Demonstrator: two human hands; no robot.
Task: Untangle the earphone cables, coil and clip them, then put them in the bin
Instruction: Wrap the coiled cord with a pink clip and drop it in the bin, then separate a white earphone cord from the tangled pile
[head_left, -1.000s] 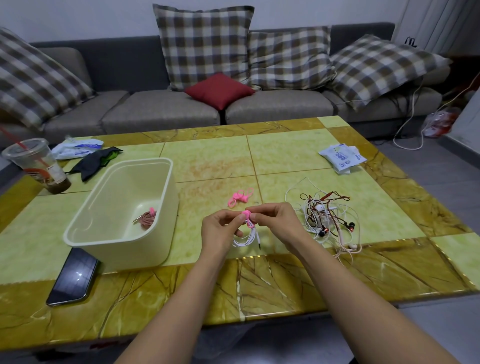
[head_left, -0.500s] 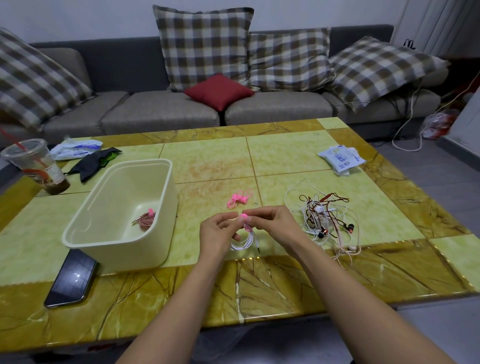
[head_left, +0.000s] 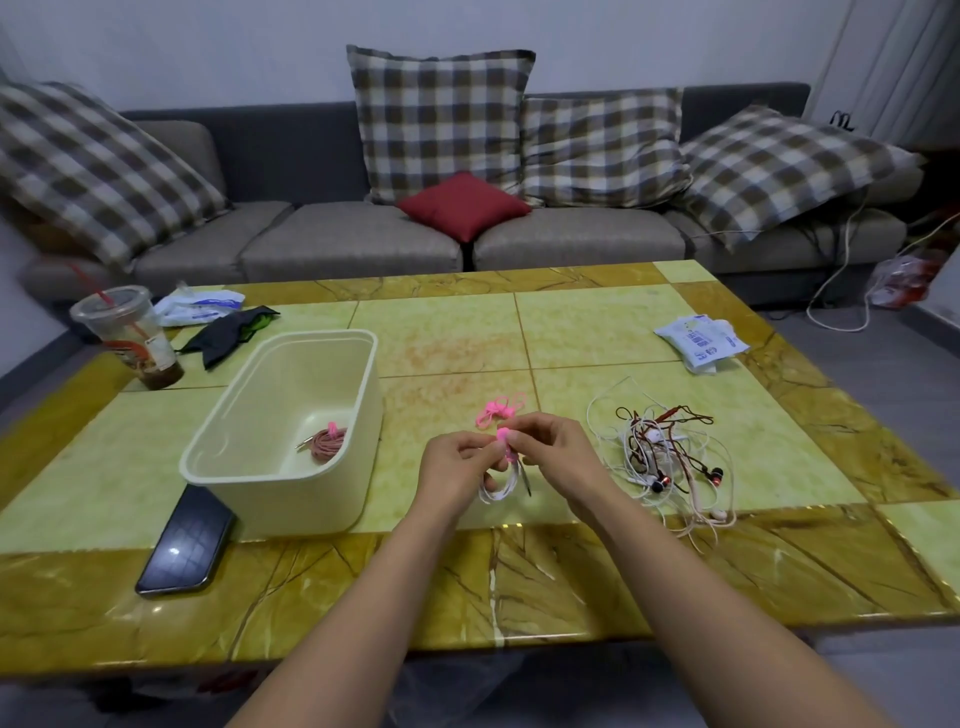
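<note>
- I see the two hands meet low over the surface (head_left: 571, 332): left hand (head_left: 454, 467) and right hand (head_left: 553, 457), fingertips almost touching around one small bundle.
- The left grip is clamped on the white coiled cable (head_left: 500, 483). The right grip pinches the pink clip (head_left: 504, 441) at the top of that coil.
- The coil is thin and white, a few loose loops hanging below the grip, with a dark plug end poking down on its right side.
- Just beyond the grip lie the spare pink clips (head_left: 500, 410), flat on the surface.
- Right of the grip, near it, sits the tangle of earphone cables (head_left: 670, 457): white, dark red and pale pink leads knotted together, earbuds showing.
- Left of the grip stands the cream bin (head_left: 291, 499), holding one pink coiled earphone (head_left: 327, 441).
</note>
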